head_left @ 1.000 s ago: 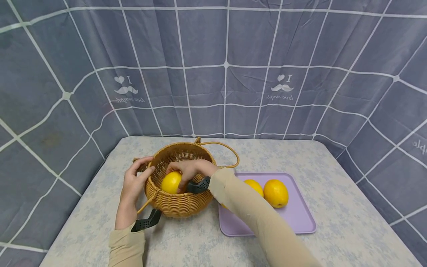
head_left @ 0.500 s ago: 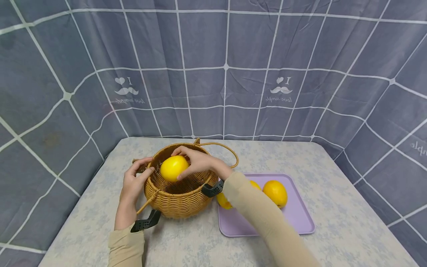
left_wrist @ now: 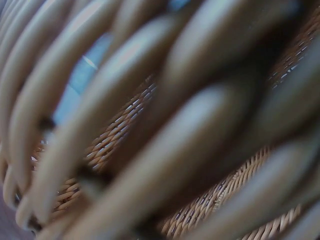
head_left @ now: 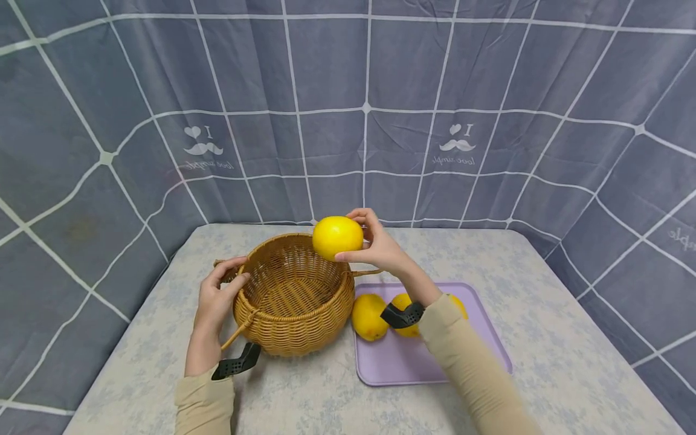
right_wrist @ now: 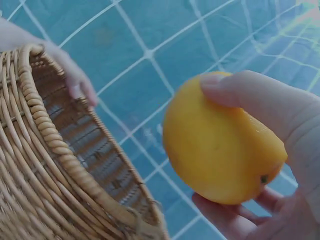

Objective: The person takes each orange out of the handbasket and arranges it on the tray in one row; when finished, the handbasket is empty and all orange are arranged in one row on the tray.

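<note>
My right hand [head_left: 387,249] holds a yellow-orange orange [head_left: 333,237] in the air above the right rim of the wicker basket [head_left: 293,335]. In the right wrist view the thumb lies across the top of the orange [right_wrist: 215,145], with fingers beneath it and a small dark stem spot showing. My left hand [head_left: 214,299] grips the basket's left rim, thumb at the inner side. The basket stands upright, its woven bottom bare in the head view. Blurred wicker strands [left_wrist: 150,165] fill the left wrist view, which hides the hand.
A purple tray [head_left: 429,370] lies to the right of the basket, with an orange [head_left: 370,317] at its left side and two more partly behind the right wrist and sleeve. The basket's handle [head_left: 367,273] sticks out toward the tray. A grey checked curtain [head_left: 337,78] backs the table.
My right hand has lifted the orange from inside the basket, up and to the right over the rim. The left hand keeps its grip on the rim.
</note>
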Action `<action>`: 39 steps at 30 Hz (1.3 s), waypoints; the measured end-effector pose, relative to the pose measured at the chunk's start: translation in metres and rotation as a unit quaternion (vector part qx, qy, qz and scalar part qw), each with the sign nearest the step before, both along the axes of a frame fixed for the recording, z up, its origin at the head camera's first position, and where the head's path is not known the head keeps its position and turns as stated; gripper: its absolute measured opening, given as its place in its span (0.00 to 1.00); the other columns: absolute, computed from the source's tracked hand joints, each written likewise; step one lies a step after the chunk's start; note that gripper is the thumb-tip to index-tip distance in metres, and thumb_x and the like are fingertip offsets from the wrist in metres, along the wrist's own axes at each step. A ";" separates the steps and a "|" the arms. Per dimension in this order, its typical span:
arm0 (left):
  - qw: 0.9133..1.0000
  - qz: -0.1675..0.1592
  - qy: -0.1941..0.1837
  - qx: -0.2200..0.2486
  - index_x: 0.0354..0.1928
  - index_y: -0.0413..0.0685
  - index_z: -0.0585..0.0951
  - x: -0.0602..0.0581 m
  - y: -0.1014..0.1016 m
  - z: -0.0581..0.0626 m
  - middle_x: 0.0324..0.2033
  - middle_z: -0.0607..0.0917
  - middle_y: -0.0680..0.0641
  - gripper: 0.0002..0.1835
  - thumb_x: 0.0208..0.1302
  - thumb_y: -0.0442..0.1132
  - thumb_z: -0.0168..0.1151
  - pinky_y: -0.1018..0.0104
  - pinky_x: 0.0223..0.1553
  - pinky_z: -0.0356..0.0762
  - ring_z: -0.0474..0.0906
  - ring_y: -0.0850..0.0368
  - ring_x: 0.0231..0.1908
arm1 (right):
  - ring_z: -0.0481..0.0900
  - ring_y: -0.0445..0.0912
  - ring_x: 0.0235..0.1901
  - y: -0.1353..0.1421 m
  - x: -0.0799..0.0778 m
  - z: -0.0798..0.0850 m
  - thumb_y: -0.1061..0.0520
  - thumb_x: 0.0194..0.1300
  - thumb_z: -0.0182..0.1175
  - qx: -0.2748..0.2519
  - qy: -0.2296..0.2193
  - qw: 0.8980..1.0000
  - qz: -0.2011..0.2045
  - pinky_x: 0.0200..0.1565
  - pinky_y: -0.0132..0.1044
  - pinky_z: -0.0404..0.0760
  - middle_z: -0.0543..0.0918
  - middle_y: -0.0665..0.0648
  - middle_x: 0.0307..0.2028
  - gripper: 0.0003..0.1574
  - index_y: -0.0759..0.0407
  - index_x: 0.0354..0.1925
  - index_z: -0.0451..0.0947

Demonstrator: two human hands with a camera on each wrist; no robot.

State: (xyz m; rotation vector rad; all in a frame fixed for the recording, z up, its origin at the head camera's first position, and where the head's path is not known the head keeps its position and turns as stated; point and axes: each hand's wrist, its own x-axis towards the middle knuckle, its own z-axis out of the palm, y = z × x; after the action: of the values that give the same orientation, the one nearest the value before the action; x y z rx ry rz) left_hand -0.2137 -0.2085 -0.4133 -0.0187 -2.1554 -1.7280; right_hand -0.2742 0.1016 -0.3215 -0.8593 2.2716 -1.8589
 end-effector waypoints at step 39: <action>1.000 -0.002 -0.020 0.003 0.59 0.46 0.76 -0.005 -0.003 -0.002 0.54 0.73 0.51 0.20 0.65 0.41 0.58 0.59 0.50 0.63 0.66 0.60 0.51 | 0.62 0.44 0.47 0.206 0.083 -0.083 0.54 0.64 0.60 0.056 -0.070 0.915 -0.394 0.46 0.38 0.65 0.59 0.52 0.56 0.41 0.55 0.67 0.50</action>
State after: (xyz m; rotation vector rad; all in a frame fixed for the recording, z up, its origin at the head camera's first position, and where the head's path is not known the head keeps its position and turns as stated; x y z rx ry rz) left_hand -0.2183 -0.2115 -0.4152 0.0142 -2.1802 -1.7505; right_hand -0.1914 0.3076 -0.4043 0.2767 2.8229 -1.8932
